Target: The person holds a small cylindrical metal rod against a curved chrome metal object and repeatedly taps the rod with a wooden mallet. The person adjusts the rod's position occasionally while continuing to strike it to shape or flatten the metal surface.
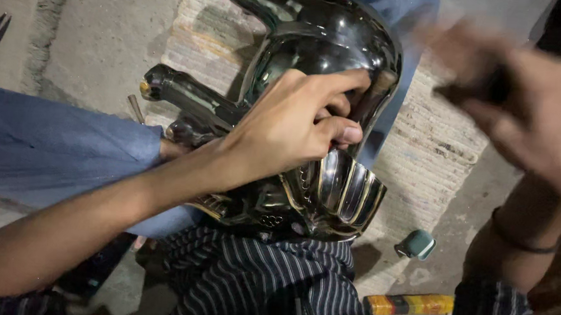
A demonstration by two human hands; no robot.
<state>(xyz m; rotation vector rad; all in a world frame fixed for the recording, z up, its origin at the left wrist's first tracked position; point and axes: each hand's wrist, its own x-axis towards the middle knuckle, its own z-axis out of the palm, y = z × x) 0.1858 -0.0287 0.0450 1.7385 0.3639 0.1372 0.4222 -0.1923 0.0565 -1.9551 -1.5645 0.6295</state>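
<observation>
A person's left hand (292, 129) presses flat, fingers curled, on a glossy black ceramic animal figurine with gold trim (313, 43) lying on its side across their lap, directly under the palm. The right hand (523, 107), raised off to the side and blurred, is closed around a small dark object (473, 91). The work appears to be finishing the figurine's surface; the next touch needs a steady hold. A woven mat (437, 141) lies beneath, on the floor.
</observation>
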